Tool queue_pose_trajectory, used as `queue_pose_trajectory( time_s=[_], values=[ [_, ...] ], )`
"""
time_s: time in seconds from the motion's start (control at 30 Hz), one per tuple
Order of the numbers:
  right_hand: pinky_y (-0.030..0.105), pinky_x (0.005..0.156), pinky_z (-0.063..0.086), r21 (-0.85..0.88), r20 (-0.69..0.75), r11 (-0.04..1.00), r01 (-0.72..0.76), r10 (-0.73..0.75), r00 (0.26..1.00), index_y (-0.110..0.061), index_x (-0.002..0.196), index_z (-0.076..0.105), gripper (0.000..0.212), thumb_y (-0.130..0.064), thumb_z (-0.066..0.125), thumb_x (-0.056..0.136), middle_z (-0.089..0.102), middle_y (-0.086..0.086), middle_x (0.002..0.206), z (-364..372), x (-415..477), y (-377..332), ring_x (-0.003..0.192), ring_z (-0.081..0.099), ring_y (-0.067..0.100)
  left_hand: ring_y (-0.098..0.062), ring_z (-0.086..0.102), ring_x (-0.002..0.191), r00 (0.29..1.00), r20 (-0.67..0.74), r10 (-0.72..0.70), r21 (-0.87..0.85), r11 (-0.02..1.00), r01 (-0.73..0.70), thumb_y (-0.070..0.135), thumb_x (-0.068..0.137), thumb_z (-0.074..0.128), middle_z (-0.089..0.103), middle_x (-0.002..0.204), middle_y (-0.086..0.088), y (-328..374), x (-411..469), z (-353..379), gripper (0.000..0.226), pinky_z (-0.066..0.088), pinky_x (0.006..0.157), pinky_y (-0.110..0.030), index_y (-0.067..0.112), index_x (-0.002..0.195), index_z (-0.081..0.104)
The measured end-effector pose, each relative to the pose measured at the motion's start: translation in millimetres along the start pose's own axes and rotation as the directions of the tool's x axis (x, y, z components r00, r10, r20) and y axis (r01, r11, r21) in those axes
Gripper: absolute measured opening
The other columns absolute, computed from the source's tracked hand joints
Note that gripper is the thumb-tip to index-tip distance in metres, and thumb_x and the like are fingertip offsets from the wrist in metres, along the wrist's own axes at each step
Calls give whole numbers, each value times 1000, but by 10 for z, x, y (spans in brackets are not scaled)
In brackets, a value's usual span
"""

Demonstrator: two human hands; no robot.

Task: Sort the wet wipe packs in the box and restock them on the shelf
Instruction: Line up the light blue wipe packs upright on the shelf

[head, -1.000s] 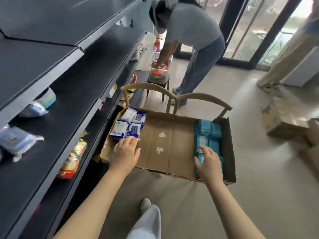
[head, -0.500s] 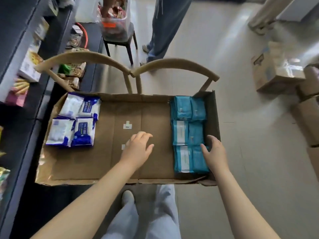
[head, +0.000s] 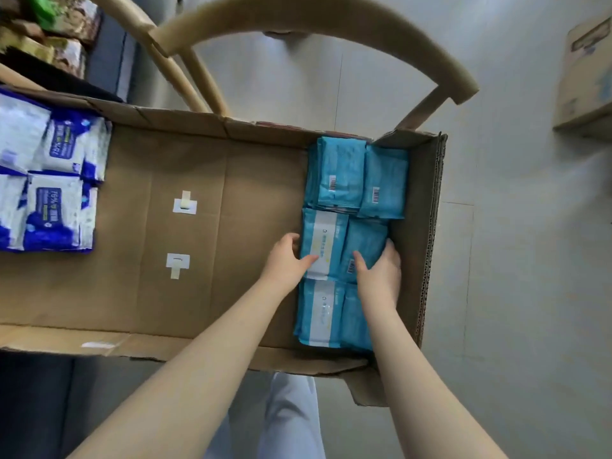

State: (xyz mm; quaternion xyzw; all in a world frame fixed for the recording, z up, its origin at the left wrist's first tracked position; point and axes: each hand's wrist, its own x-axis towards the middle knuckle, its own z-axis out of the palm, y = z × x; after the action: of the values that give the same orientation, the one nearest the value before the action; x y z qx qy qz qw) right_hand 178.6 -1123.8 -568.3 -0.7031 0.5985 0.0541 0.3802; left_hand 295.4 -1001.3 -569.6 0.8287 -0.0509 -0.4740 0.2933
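Observation:
A shallow cardboard box (head: 205, 293) rests on a wooden chair. Several teal wet wipe packs (head: 344, 173) lie in stacks along its right side. White and blue wet wipe packs (head: 56, 207) lie at its left end. My left hand (head: 287, 260) grips the left edge of the middle teal stack (head: 334, 246), thumb on top. My right hand (head: 379, 273) grips the right edge of that same stack, thumb on top and fingers down beside the box wall. The stack sits between both hands, still among the others.
The chair's curved wooden back (head: 331, 31) arcs behind the box. Snack packets (head: 49, 44) sit on a low dark shelf at upper left. Another cardboard carton (head: 583, 77) stands on the floor at right. My leg (head: 291, 425) shows below the box.
My left hand crossed from the box's middle to the teal stack. My right hand shifted from the box's near right corner onto the same stack. The camera tilted down and closer.

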Motion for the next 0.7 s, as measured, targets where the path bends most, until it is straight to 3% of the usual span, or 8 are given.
queue_pose_trajectory(
  time_s=[0.13,0.2,0.3,0.37,0.53,0.63,0.7],
  values=[
    [41,103,43,-12,-70,1000,-6,5,998,-10,145,38,74,-25,77,83,43,11,136,100,1,-17,124,48,31,-22,55,117,999,-14,-52,-42,998,51,26,91,68,57,132,-8,-36,93,82,51,47,95,-33,8,135,50],
    [37,98,45,29,-99,1000,1,2,995,-10,141,41,72,-22,79,81,43,10,133,109,-30,-40,119,51,29,-17,56,102,998,-43,-50,-46,998,48,23,91,69,61,121,-6,-46,102,87,35,44,81,-28,9,120,56],
    [30,93,45,125,-158,991,40,-20,987,-9,129,48,55,-18,77,83,48,6,121,43,-76,-90,106,53,22,-5,54,81,997,-70,-16,-48,999,13,22,92,68,61,103,1,-65,80,63,16,37,62,-19,14,99,55],
    [39,95,49,199,-146,979,41,-12,989,-12,123,53,43,-19,74,86,54,1,110,-57,-131,-112,97,54,15,-2,52,76,996,-93,-5,-94,996,-3,19,92,67,60,95,3,-75,12,16,15,35,56,-18,13,93,53],
    [47,99,52,508,82,857,-81,46,996,-13,130,55,41,-19,68,92,66,3,123,-408,-414,-351,117,62,19,-10,63,86,984,-161,-75,-354,935,14,23,93,66,64,97,1,-134,-435,-357,16,46,61,-21,17,92,51],
    [45,92,57,645,318,753,-127,-114,941,-17,127,58,27,-19,55,100,70,1,119,-563,-745,-728,109,68,23,-6,65,91,965,-239,-108,-462,887,-15,28,92,67,66,100,4,-255,-938,-765,17,51,62,-18,22,93,52],
    [44,89,58,656,434,746,-116,-247,866,-20,125,59,29,-29,58,98,71,3,118,-598,-969,-998,107,69,24,-4,64,93,949,-283,-138,-494,869,-21,30,91,69,65,101,9,-329,-1279,-1037,17,51,60,-15,24,95,53]
  ],
)
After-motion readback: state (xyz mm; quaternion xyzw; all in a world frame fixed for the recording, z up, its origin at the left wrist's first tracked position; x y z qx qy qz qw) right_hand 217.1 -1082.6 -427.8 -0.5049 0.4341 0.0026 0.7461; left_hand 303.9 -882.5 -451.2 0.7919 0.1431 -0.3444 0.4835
